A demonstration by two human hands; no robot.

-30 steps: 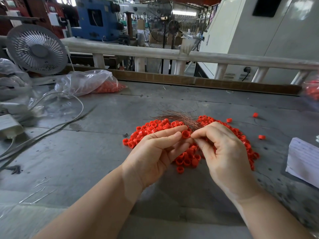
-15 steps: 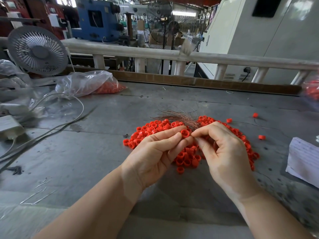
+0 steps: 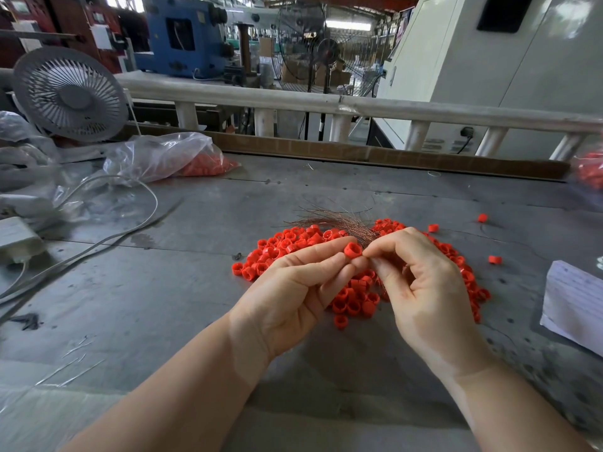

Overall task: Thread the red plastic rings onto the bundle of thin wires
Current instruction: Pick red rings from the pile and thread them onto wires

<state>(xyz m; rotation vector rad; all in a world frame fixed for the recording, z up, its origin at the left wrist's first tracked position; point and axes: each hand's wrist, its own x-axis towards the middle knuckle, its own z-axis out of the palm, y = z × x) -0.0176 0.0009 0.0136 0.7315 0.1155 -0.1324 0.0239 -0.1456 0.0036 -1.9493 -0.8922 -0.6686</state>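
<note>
A pile of red plastic rings (image 3: 287,246) lies on the grey table (image 3: 195,288), partly hidden under my hands. My left hand (image 3: 293,288) pinches one red ring (image 3: 353,249) between thumb and forefinger, its opening facing up. My right hand (image 3: 421,288) pinches the bundle of thin copper-coloured wires (image 3: 339,223) right beside that ring; the wires fan out behind toward the left. Whether a wire tip is inside the ring cannot be told.
A clear bag of red rings (image 3: 169,158) and a small fan (image 3: 68,96) stand at the back left, with white cables (image 3: 98,236) trailing across the table. Loose rings (image 3: 494,259) lie at the right. White papers (image 3: 574,305) sit at the right edge.
Both hands have stayed over the pile. The pinched ring has turned slightly so its opening shows more, and my right fingertips sit tight against it.
</note>
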